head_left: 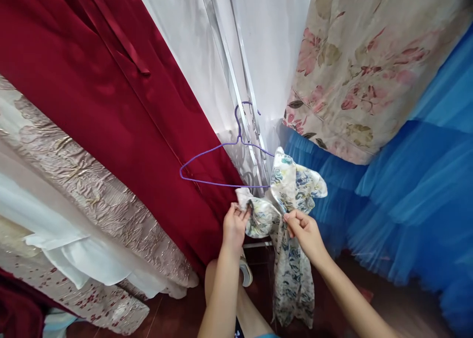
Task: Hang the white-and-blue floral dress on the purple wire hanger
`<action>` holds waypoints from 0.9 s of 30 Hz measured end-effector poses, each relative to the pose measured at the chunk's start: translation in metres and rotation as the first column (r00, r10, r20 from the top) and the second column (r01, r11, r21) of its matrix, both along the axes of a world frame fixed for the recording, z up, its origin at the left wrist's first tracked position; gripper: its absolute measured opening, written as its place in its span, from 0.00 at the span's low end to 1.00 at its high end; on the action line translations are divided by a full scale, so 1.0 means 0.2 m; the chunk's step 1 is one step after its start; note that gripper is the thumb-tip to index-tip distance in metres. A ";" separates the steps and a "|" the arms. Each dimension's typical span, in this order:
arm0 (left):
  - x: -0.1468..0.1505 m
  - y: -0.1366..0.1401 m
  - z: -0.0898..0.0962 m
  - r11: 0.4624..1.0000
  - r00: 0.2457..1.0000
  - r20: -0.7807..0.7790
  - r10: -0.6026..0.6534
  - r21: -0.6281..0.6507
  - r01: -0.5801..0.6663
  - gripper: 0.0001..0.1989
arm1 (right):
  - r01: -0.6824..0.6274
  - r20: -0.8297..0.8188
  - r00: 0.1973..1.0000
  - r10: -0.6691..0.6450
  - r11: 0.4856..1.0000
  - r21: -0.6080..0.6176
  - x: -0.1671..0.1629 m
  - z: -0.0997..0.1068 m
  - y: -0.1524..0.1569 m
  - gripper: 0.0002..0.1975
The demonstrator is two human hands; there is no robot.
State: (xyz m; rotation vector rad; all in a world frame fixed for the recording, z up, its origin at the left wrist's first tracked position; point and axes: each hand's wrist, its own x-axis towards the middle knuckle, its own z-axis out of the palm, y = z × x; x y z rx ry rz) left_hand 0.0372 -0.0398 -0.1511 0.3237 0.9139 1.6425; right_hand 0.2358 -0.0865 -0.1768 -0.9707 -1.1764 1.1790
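A purple wire hanger point(210, 184) hangs by its hook from a white metal rack point(242, 77). Over its right shoulder sits part of a white garment with a blue and yellow pattern point(295, 284), while the left shoulder of the hanger is bare. My left hand point(235, 224) pinches the loose left sleeve part, below the hanger's bottom bar. On the right, the thumb and fingers of my right hand point(301, 227) are closed on the garment's edge under the hung shoulder. The rest of the cloth drops toward the floor.
Dark red fabric point(148, 131) and a textured pale garment point(99, 200) hang at left. A floral dress point(354, 82) and blue tulle point(406, 205) hang at right. A pale shoe point(245, 271) is at my legs, on a reddish tiled floor point(170, 313).
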 end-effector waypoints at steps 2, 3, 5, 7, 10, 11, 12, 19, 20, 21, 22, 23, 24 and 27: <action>0.10 -0.08 -0.02 0.994 0.996 -0.017 -0.092 0.054 0.093 0.08 | 0.021 0.051 0.999 -0.019 0.999 -0.046 0.05 -0.11 -0.03 0.19; 0.15 -0.13 -0.01 0.986 0.991 -0.044 -0.129 0.102 0.133 0.09 | 0.025 0.078 0.997 -0.020 0.997 -0.066 0.07 -0.16 -0.04 0.20; 0.23 -0.21 0.01 0.956 0.973 -0.132 -0.188 0.202 0.212 0.11 | 0.008 0.123 0.992 0.005 0.995 -0.103 0.11 -0.25 -0.08 0.22; 0.30 -0.31 0.03 0.926 0.947 -0.243 -0.209 0.261 0.271 0.13 | -0.038 0.161 0.985 0.060 0.990 -0.133 0.15 -0.31 -0.11 0.23; 0.40 -0.44 0.06 0.907 0.892 -0.402 -0.204 0.265 0.327 0.14 | -0.074 0.220 0.970 0.102 0.989 -0.130 0.21 -0.31 -0.17 0.23; 0.43 -0.49 0.07 0.897 0.865 -0.457 -0.209 0.263 0.356 0.14 | -0.070 0.227 0.969 0.098 0.989 -0.127 0.23 -0.29 -0.19 0.23; 0.46 -0.53 0.07 0.881 0.830 -0.513 -0.220 0.261 0.395 0.14 | -0.057 0.222 0.971 0.088 0.988 -0.140 0.25 -0.25 -0.21 0.22; 0.60 -0.67 0.16 0.714 0.400 -0.877 -0.265 0.100 0.693 0.09 | -0.471 -0.364 0.870 0.332 0.778 -0.416 0.30 -0.04 -0.33 0.37; 0.59 -0.66 0.17 0.741 0.387 -0.893 -0.231 0.096 0.664 0.09 | -0.547 -0.454 0.815 0.361 0.739 -0.394 0.30 -0.03 -0.35 0.39; 0.56 -0.65 0.17 0.777 0.395 -0.899 -0.192 0.106 0.620 0.11 | -0.593 -0.510 0.774 0.375 0.712 -0.376 0.30 -0.02 -0.36 0.39; 0.53 -0.63 0.17 0.809 0.420 -0.894 -0.157 0.127 0.574 0.15 | -0.619 -0.536 0.749 0.388 0.697 -0.361 0.31 -0.02 -0.38 0.38; 0.50 -0.62 0.16 0.823 0.448 -0.882 -0.145 0.144 0.550 0.19 | -0.629 -0.536 0.742 0.402 0.693 -0.352 0.32 -0.02 -0.39 0.36; 0.46 -0.60 0.15 0.809 0.464 -0.869 -0.174 0.142 0.570 0.22 | -0.633 -0.517 0.744 0.423 0.694 -0.343 0.33 -0.02 -0.40 0.32; 0.37 -0.59 0.05 0.662 0.399 -0.794 -0.458 -0.006 0.749 0.33 | -0.690 -0.406 0.715 0.569 0.666 -0.282 0.40 0.03 -0.40 0.25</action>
